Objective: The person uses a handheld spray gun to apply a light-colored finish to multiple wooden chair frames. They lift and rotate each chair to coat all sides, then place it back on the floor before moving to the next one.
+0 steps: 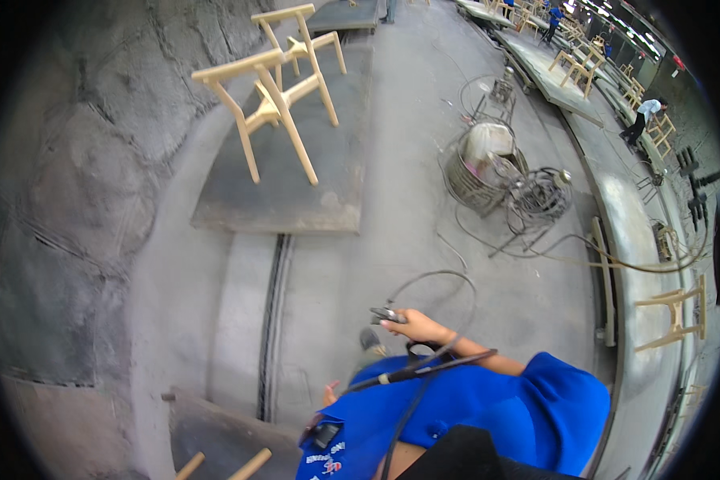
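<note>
My right hand [410,324] is closed around a spray gun [386,315], its metal head pointing left. A thin dark hose [470,292] loops up and back from the gun toward my arm and body. Low in front of my blue shirt, my left hand [330,393] shows only in part, with its fingers apart and nothing seen in them. Ahead and to the left, a pale wooden chair frame [274,94] without a seat stands on a flat grey platform [312,216], apart from both hands.
A floor track [273,320] runs from that platform to another platform [216,420] with pale chair legs. To the right stand a round paint container [488,172] and coiled hoses [542,196]. Beyond, a long platform line [616,200] carries chair frames; a person [645,120] bends there.
</note>
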`<state>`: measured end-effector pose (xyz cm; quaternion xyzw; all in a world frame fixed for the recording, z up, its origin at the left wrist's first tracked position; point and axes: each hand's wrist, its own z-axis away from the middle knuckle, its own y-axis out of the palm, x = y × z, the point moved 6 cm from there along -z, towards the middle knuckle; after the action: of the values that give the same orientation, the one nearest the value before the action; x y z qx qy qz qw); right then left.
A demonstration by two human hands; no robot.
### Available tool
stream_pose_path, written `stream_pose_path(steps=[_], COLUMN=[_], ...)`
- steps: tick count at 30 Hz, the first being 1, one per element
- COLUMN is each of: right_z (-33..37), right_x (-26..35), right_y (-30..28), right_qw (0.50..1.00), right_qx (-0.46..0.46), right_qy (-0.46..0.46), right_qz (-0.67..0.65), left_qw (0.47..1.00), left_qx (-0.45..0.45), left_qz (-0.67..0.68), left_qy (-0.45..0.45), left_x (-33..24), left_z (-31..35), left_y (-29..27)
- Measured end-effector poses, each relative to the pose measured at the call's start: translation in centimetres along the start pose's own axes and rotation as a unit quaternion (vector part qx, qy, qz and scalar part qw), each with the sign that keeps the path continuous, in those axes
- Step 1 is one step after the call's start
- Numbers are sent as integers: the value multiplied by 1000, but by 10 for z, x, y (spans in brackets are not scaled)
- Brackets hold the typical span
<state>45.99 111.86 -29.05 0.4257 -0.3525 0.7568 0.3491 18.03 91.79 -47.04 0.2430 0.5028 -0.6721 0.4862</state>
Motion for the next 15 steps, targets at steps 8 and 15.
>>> stream_pose_path(steps=[8,15], right_z=[-124,-230], right_x=[7,-17], right_y=[-140,-303], right_qw=[976,964], right_qx=[-83,-94], right_qy=[130,126], right_qz=[-152,-215], left_qw=[997,991], left_qx=[-77,37], left_qz=[19,-125], left_qy=[-24,22], left_x=[-163,-256], left_z=[-205,-361], left_y=[-10,51])
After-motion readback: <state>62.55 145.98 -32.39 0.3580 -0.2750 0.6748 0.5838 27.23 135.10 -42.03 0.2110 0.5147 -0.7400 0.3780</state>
